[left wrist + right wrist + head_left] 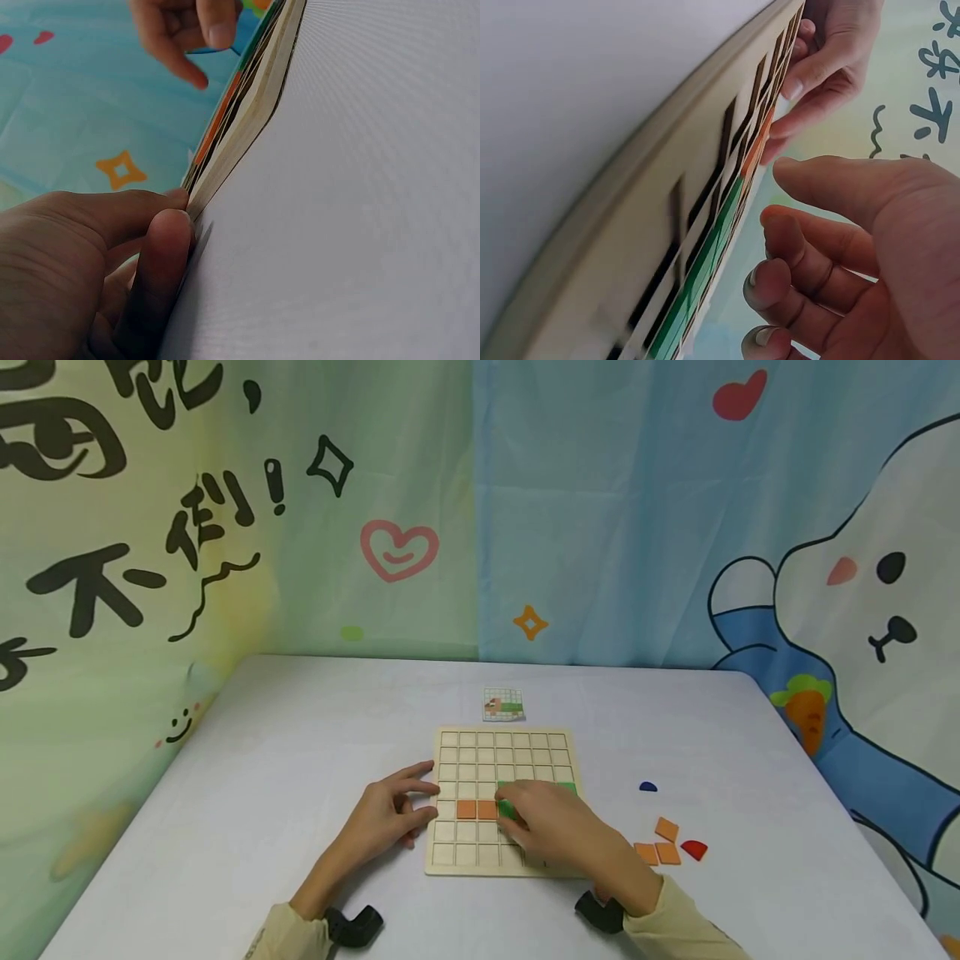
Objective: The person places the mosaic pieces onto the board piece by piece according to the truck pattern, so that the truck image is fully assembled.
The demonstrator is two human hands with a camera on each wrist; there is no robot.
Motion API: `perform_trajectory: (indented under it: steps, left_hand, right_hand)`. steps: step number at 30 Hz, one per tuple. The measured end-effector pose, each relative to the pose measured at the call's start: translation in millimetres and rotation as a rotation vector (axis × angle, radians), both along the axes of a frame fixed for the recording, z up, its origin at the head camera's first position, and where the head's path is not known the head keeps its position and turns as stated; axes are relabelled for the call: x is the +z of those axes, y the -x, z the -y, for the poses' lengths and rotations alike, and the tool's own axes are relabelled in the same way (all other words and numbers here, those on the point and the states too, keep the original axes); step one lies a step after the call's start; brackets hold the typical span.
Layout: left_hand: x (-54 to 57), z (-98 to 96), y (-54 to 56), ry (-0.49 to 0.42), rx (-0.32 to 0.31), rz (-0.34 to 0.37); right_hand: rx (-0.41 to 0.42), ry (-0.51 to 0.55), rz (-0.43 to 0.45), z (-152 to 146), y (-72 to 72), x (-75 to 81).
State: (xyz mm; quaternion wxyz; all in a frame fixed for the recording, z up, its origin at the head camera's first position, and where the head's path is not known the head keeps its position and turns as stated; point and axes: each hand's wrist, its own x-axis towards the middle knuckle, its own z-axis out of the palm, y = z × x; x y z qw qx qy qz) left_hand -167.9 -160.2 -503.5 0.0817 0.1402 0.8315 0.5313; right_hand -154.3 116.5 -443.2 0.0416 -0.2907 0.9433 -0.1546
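A square wooden grid board lies on the table. Two orange square tiles sit side by side in its cells, with green tiles to their right, partly hidden under my right hand. My left hand touches the board's left edge with its fingertips; in the left wrist view, thumb and forefinger meet the rim. Above the green tiles hovers my right hand, its fingers loosely bent. Between its thumb and fingers, the right wrist view shows a gap with nothing in it.
A small picture card lies beyond the board. To the right are several loose orange squares, a red piece and a blue half-round piece. A printed curtain hangs behind the table.
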Motion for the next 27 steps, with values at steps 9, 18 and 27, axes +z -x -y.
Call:
perform_trajectory:
  steps: [9,18,27]
  left_hand:
    - [-0.8,0.9,1.3,0.01,-0.003,-0.024]
    - [-0.8,1.5,0.7,0.021,0.004,-0.02]
    - [-1.5,1.0,0.3,0.004,-0.002,-0.023]
  right_hand:
    - [-0.076,-0.001,-0.007,-46.3,-12.8,1.7]
    - [-0.233,-0.022,0.097,-83.0,-27.2,5.6]
    - [-0.32,-0.033,0.095,-114.4,-39.1,5.9]
